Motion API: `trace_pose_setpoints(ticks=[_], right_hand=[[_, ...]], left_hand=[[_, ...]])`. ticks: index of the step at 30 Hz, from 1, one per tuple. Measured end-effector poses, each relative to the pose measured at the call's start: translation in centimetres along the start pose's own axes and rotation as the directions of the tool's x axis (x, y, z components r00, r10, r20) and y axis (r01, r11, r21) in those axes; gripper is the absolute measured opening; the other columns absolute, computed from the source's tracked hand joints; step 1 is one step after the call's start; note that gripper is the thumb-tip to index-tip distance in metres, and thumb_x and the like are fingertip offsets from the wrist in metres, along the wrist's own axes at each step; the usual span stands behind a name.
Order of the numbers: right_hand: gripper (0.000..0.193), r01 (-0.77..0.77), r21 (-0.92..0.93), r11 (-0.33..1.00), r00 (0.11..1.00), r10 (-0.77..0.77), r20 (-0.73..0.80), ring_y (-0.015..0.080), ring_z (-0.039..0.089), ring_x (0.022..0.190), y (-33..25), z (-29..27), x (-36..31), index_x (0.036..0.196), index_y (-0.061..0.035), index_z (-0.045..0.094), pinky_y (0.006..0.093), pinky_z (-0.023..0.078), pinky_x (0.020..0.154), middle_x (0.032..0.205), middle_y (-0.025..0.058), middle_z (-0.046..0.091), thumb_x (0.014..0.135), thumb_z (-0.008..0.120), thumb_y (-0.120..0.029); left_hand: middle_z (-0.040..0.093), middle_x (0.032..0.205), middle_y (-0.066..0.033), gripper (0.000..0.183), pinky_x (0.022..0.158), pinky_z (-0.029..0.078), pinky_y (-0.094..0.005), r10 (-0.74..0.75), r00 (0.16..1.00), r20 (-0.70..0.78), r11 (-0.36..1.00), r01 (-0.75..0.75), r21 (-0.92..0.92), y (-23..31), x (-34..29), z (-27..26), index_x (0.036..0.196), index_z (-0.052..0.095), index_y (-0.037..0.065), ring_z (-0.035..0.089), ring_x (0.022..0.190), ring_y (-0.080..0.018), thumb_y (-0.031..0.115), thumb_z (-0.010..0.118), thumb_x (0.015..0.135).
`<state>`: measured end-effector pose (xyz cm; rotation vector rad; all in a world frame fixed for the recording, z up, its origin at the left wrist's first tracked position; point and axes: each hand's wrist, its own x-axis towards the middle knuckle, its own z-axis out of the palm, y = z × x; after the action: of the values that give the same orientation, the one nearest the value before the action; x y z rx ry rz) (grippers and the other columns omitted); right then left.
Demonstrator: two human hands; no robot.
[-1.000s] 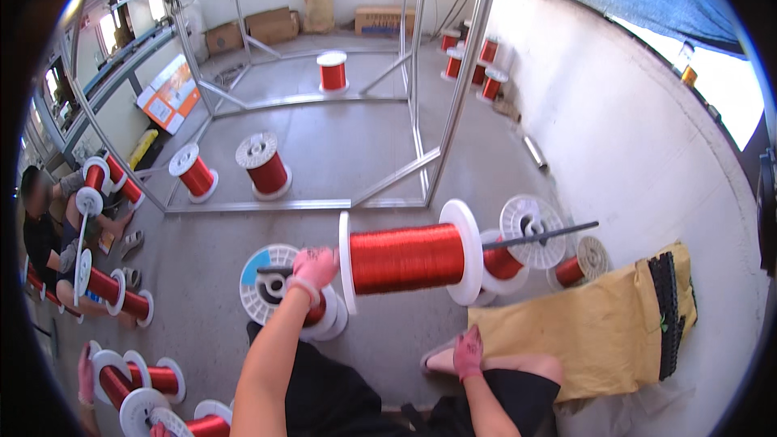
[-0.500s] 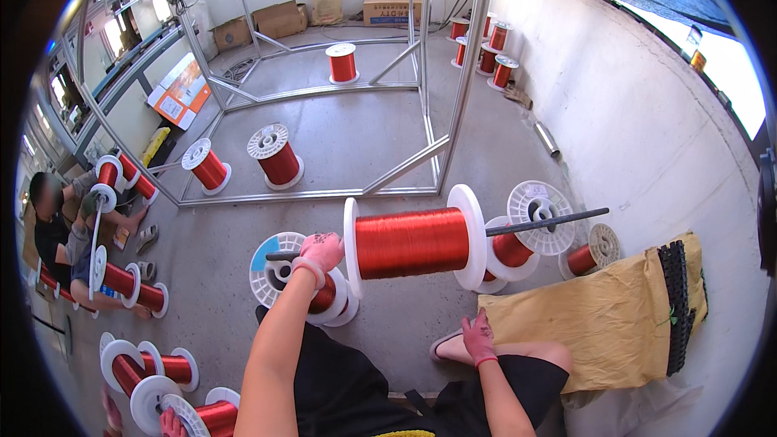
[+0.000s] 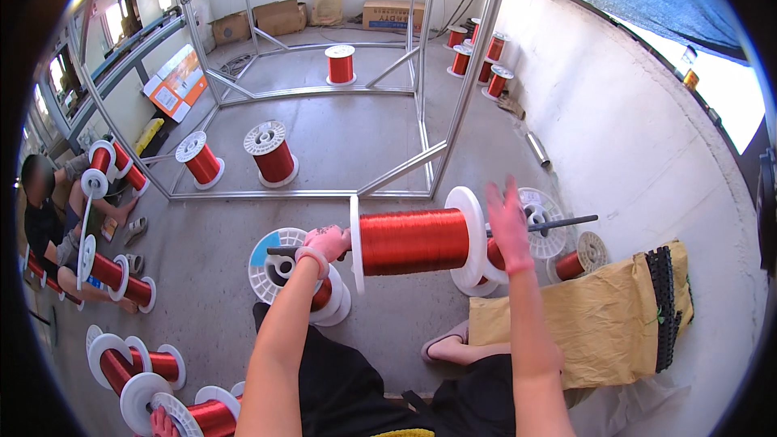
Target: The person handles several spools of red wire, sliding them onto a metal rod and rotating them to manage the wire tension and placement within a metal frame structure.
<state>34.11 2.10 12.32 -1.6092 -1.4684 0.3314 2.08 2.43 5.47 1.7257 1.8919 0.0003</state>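
Two hands on one spool [image 3: 414, 241] of red wire (horizontal on a dark rod [image 3: 566, 222]): left hand [image 3: 325, 243] grips rod end; right hand [image 3: 507, 222] open, flat against flange.

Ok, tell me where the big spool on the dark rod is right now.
In the head view the big spool hangs mid-frame on a dark rod, between the left hand gripping the rod's left end and the right hand at its right flange.

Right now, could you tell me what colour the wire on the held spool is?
Coppery red wire, white flanges; head view.
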Motion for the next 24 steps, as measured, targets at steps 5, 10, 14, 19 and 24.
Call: trace_pose_setpoints(ticks=[5, 10, 14, 19, 24], right_hand=[[0.071, -0.156, -0.553, 0.818, 0.863, 0.385, 0.327, 0.0393, 0.045, 0.116, -1.1, 4.8, 5.4, 0.122, 0.0104, 0.039, 0.0414, 0.034, 0.098, 0.122, 0.0286, 0.047, 0.084, 0.044, -0.049], [0.055, -0.039, -0.003, 0.999, 0.99, 0.039, 0.138, 0.0393, 0.047, 0.113, 3.5, 4.2, -1.6, 0.124, 0.0088, 0.04, 0.0412, 0.036, 0.095, 0.119, 0.0304, 0.049, 0.088, 0.048, -0.033], [0.066, -0.118, -0.135, 0.984, 0.981, 0.137, 0.14, 0.0377, 0.031, 0.127, 11.9, 4.3, -15.9, 0.133, 0.0088, 0.025, 0.0424, 0.024, 0.106, 0.135, 0.0265, 0.033, 0.085, 0.057, -0.023], [0.071, -0.09, -0.47, 0.878, 0.95, 0.217, 0.223, 0.0368, 0.032, 0.127, 21.6, 6.4, -22.5, 0.132, 0.0103, 0.026, 0.0419, 0.024, 0.105, 0.135, 0.0276, 0.032, 0.085, 0.053, -0.035], [0.066, -0.022, -0.351, 0.936, 0.983, 0.085, 0.164, 0.0414, 0.042, 0.115, 22.2, 7.1, -21.0, 0.128, 0.0088, 0.03, 0.0419, 0.035, 0.097, 0.124, 0.0306, 0.043, 0.084, 0.056, -0.032]], left_hand=[[0.066, 0.081, -0.0158, 0.042, 0.08, 0.047, -0.0377, -0.012, 1.0, 0.025, 1.0, 0.011, 0.029, 0.0, 0.4, -0.2, 0.081, 0.069, 0.006, 0.063, 0.085, -0.0319, 0.035, 0.039, 0.082], [0.066, 0.083, -0.0149, 0.05, 0.08, 0.045, -0.0405, 0.088, 0.993, -0.081, 0.986, -0.075, 0.15, -0.5, 0.4, 0.9, 0.083, 0.067, 0.006, 0.062, 0.085, -0.0328, 0.039, 0.03, 0.087], [0.065, 0.084, -0.017, 0.038, 0.076, 0.048, -0.0411, 0.184, 0.981, -0.067, 0.953, -0.161, 0.256, -1.1, 0.2, 1.5, 0.09, 0.066, 0.009, 0.063, 0.084, -0.0325, 0.033, 0.037, 0.087], [0.065, 0.086, -0.0186, 0.038, 0.071, 0.05, -0.0404, 0.171, 0.981, -0.096, 0.906, -0.118, 0.407, -1.2, 0.8, 1.8, 0.086, 0.067, 0.008, 0.064, 0.08, -0.0335, 0.034, 0.039, 0.087], [0.064, 0.091, -0.0195, 0.047, 0.08, 0.046, -0.0424, 0.086, 0.994, -0.068, 0.963, -0.066, 0.262, -1.3, 1.3, 2.0, 0.09, 0.067, 0.004, 0.062, 0.089, -0.0355, 0.035, 0.031, 0.089]])
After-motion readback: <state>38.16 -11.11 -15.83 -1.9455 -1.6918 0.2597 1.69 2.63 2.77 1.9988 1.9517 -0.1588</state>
